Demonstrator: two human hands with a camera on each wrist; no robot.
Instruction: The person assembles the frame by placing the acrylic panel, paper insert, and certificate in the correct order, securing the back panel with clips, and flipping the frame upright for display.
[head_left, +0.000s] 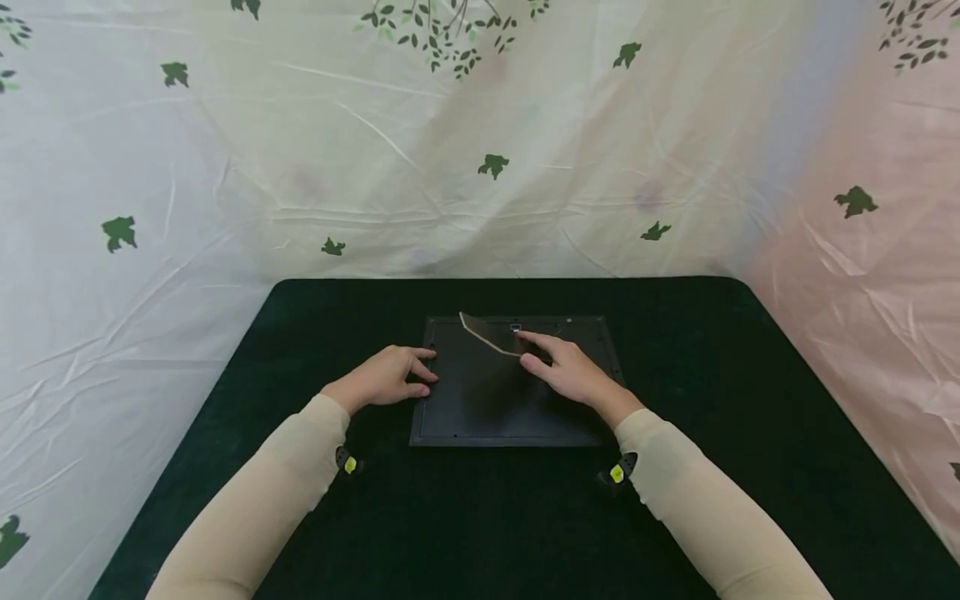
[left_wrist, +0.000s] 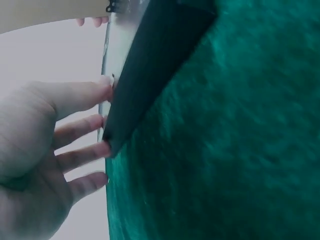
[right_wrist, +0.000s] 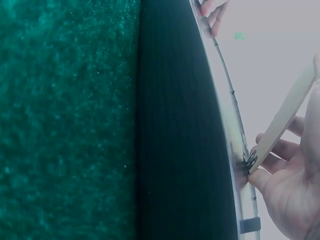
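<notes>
A black picture frame [head_left: 480,408] lies back side up on the dark green cloth. Its easel stand [head_left: 487,337], a thin flap with a pale edge, tilts up off the backing. In the right wrist view the stand [right_wrist: 286,117] passes between the thumb and fingers of my right hand [head_left: 573,371], the thumb low by a small black hinge [right_wrist: 251,161]. My left hand [head_left: 382,377] rests with fairly straight, spread fingers on the frame's left edge. The left wrist view shows those fingertips touching the frame's dark side [left_wrist: 155,65].
The green cloth-covered table [head_left: 337,517] extends around the frame on all sides. Pale curtains with printed green leaves and birds [head_left: 360,158] hang behind and at both sides. A small metal hanger [head_left: 515,327] sits near the frame's far edge.
</notes>
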